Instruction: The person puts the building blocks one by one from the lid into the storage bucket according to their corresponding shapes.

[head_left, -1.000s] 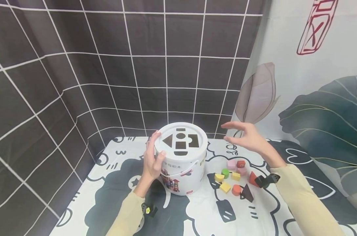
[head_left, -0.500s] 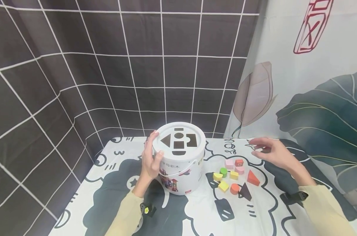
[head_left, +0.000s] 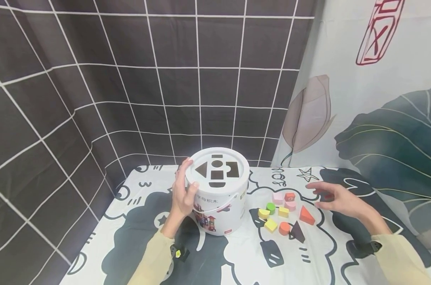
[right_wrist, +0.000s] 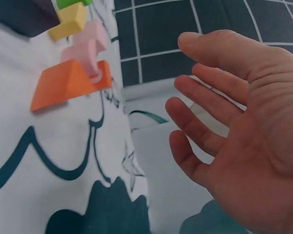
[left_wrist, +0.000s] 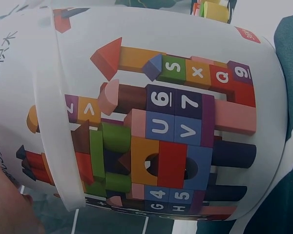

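Observation:
A white toy-block bucket (head_left: 219, 215) stands upright, its white lid (head_left: 224, 186) cut with shaped holes. My left hand (head_left: 182, 198) holds the bucket's left side near the rim, thumb at the front and fingers further back. In the left wrist view, the bucket's printed wall (left_wrist: 263, 63) fills most of the picture. To the right of the blocks, my right hand (head_left: 340, 200) hovers with loosely bent fingers and nothing in them. Nearest to it lies an orange-red triangular block (head_left: 306, 216). A dark triangular block (head_left: 297, 232) and an orange cylinder (head_left: 284, 228) lie closer to me.
Around them lie a green cylinder (head_left: 270, 208), a yellow half-round block (head_left: 263, 214), other yellow blocks, pink blocks (head_left: 277, 198) and a red block (head_left: 289, 196). A patterned cloth (head_left: 247, 257) covers the table. Dark gridded fabric (head_left: 172, 87) hangs behind.
My right hand has moved right and down, from above the table's back edge to beside the blocks. The left hand and bucket stay put.

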The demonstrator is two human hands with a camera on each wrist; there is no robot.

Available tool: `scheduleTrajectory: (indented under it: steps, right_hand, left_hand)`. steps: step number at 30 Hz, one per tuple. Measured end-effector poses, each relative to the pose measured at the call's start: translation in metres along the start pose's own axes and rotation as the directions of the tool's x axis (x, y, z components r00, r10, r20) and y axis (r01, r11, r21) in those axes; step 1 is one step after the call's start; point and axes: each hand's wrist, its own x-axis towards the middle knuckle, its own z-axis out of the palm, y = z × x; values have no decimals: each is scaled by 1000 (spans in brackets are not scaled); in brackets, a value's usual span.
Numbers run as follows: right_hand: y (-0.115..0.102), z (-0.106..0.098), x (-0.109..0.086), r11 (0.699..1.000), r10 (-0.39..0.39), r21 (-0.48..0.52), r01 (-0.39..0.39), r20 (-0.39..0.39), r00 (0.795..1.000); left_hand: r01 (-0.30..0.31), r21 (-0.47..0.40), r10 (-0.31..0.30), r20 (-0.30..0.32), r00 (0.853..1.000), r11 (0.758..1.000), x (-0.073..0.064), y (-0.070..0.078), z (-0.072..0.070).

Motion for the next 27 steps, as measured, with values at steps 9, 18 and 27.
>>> scheduleTrajectory:
  steps: [9, 18, 27]
  right_hand:
    - [21, 13, -9, 994, 64, 80, -71, 88, 994]
    - [38, 25, -16, 988, 85, 119, -102, 140, 986]
    - [45, 33, -15, 986, 80, 132, -100, 150, 985]
  left_hand:
    - [-6, 4, 6, -3, 1000, 1000, 0, -1, 1]
    - [-5, 6, 5, -1, 1000, 1000, -2, -2, 1]
    - [-19, 1, 19, -7, 1000, 1000, -1, -3, 2]
